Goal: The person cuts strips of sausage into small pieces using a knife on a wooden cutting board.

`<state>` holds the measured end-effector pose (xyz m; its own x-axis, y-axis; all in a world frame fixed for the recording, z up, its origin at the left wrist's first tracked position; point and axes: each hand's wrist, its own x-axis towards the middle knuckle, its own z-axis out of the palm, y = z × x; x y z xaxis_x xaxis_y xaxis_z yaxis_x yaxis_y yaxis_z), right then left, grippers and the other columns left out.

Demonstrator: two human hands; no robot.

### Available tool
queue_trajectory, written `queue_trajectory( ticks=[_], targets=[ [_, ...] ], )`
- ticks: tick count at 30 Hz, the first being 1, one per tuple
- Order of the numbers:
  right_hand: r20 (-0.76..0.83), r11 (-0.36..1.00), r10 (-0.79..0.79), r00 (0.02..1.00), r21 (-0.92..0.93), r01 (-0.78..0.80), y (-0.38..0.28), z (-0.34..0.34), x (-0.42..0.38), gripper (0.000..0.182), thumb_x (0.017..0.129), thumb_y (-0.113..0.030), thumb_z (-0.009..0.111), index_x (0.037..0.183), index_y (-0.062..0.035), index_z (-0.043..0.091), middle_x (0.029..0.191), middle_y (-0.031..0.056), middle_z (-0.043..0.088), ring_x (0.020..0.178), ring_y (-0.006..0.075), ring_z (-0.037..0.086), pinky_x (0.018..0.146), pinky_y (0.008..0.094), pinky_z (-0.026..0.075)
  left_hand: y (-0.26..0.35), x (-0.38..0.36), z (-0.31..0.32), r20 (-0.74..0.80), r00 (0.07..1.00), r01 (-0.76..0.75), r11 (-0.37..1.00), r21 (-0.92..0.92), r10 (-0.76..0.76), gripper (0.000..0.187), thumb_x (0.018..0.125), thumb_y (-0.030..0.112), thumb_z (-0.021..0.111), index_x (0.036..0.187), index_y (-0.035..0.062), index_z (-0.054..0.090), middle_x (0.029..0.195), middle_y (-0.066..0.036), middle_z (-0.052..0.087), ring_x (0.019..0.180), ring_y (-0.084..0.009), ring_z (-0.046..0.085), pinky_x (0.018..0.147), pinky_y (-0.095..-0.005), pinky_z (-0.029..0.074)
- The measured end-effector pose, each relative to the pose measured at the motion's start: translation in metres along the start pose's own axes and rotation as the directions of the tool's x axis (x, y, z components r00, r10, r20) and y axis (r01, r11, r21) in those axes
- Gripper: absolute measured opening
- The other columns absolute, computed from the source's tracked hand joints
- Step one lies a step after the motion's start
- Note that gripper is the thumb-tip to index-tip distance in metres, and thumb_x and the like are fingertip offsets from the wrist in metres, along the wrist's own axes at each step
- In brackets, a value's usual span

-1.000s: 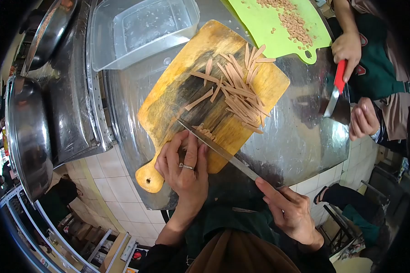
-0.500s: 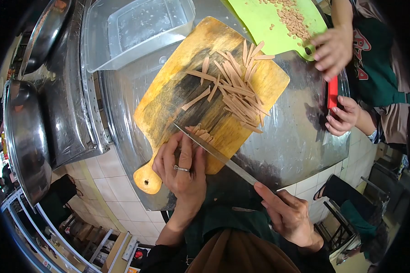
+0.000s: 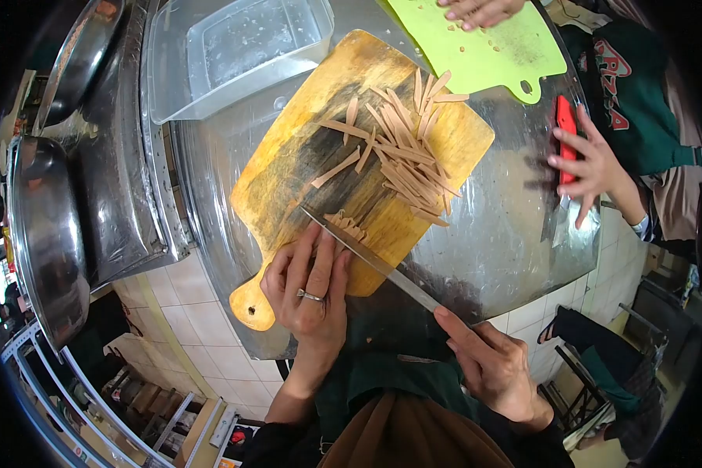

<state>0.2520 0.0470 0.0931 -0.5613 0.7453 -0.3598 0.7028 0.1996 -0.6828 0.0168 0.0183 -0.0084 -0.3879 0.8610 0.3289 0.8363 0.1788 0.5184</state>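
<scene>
At the far left, two round, shiny steel bowls stand one beyond the other. Next comes a clear, rectangular plastic tub on a metal table, whose surface glints. Just beside the tub lies a yellow-brown wooden chopping board with a dark patch and a round, holed handle pointing towards the person. The left hand, wearing a silver ring, bends its fingers down over the board's near part, fingertips close to the blade; whether they pin anything underneath cannot be told. A long, narrow steel knife slants across the board, its tip just ahead of those fingers. Small, pale brown cut pieces lie along the blade's far side, and a loose heap of long, flat, brown strips covers the board's right half. The right hand grips the knife's handle, forefinger stretched forward. Farther right, a lime-green cutting board holds scattered crumbs beneath a co-worker's hand; that person's other hand, fingers spread, is at a red handle.
</scene>
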Motion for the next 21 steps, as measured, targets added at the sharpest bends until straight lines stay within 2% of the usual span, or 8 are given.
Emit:
queue_trajectory(
  ticks=[1,10,13,21],
  targets=[
    [-0.004,1.000,0.000,1.000,-0.005,0.000,-0.0009,-0.0003,0.0004,0.072,0.091,0.001,0.073,0.156,-0.0236,0.053,0.077,0.0078,0.054,0.058,0.0227,0.061,0.052,0.0401,0.056,0.0004,0.0001,-0.0006,0.012,1.000,0.001,1.000,0.000,-0.001,0.037,0.086,0.002,0.081,0.123,0.0044,0.077,0.134,-0.010,0.071,0.123,-0.0314,0.062,0.109,-0.0431,0.044],
    [0.046,0.998,0.025,0.999,-0.055,-0.022,-0.0056,-0.0065,0.0011,0.077,0.089,0.002,0.073,0.157,-0.0239,0.051,0.075,0.0081,0.051,0.056,0.0237,0.060,0.050,0.0417,0.054,0.0005,0.0028,0.0009,0.001,1.000,0.013,1.000,0.000,-0.013,0.033,0.085,0.003,0.083,0.118,0.0056,0.079,0.127,-0.008,0.075,0.115,-0.0299,0.064,0.104,-0.0421,0.047],
    [0.068,0.998,0.047,0.997,-0.042,-0.044,-0.0056,-0.0077,0.0013,0.080,0.087,0.003,0.074,0.158,-0.0244,0.050,0.074,0.0079,0.049,0.055,0.0237,0.059,0.049,0.0421,0.054,-0.0023,0.0043,0.0060,-0.069,0.997,-0.027,1.000,-0.002,0.027,0.035,0.081,0.008,0.087,0.115,0.0075,0.080,0.120,-0.003,0.077,0.103,-0.0240,0.066,0.096,-0.0365,0.045],
    [0.048,0.995,0.019,0.999,-0.097,-0.014,-0.0084,-0.0098,0.0041,0.080,0.086,0.004,0.073,0.157,-0.0245,0.050,0.073,0.0068,0.046,0.053,0.0218,0.056,0.047,0.0419,0.053,-0.0033,0.0039,0.0054,-0.049,0.999,-0.020,1.000,-0.010,0.019,0.037,0.080,0.009,0.087,0.117,0.0086,0.080,0.122,-0.002,0.077,0.104,-0.0228,0.066,0.098,-0.0371,0.044]
  ],
)
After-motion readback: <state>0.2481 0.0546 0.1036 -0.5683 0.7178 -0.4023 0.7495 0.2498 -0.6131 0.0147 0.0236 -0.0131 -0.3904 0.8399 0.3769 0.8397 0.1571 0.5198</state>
